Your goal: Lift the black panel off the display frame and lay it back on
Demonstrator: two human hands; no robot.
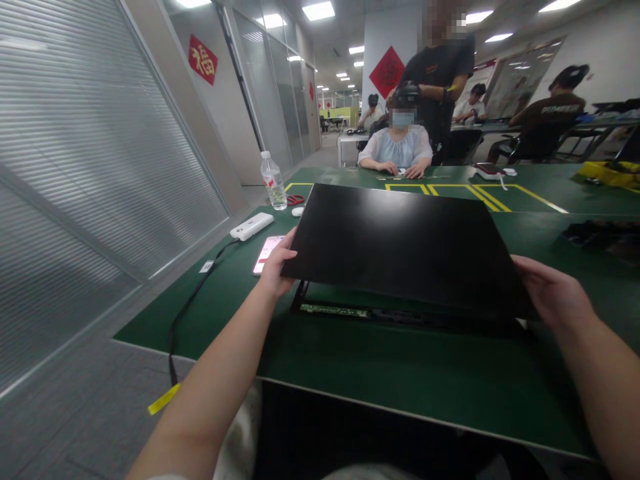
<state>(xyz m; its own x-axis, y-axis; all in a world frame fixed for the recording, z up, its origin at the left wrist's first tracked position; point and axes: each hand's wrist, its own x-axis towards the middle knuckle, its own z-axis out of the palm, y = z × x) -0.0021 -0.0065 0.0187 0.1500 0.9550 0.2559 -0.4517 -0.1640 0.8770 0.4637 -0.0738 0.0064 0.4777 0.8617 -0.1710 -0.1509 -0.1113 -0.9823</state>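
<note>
A large flat black panel (pixel 407 243) is tilted up at its near edge above a black frame (pixel 350 311) with a green circuit strip that lies on the green table (pixel 380 377). My left hand (pixel 277 267) grips the panel's near left corner, fingers curled under its edge. At the near right corner my right hand (pixel 553 293) holds the panel, thumb on top. The panel's far edge rests low toward the table.
Left of the panel lie a phone (pixel 267 254), a white power strip (pixel 251 226) with a black cable, a water bottle (pixel 273 180) and red scissors (pixel 295 199). A seated person (pixel 399 148) works at the far side; others stand and sit behind. A glass wall runs along the left.
</note>
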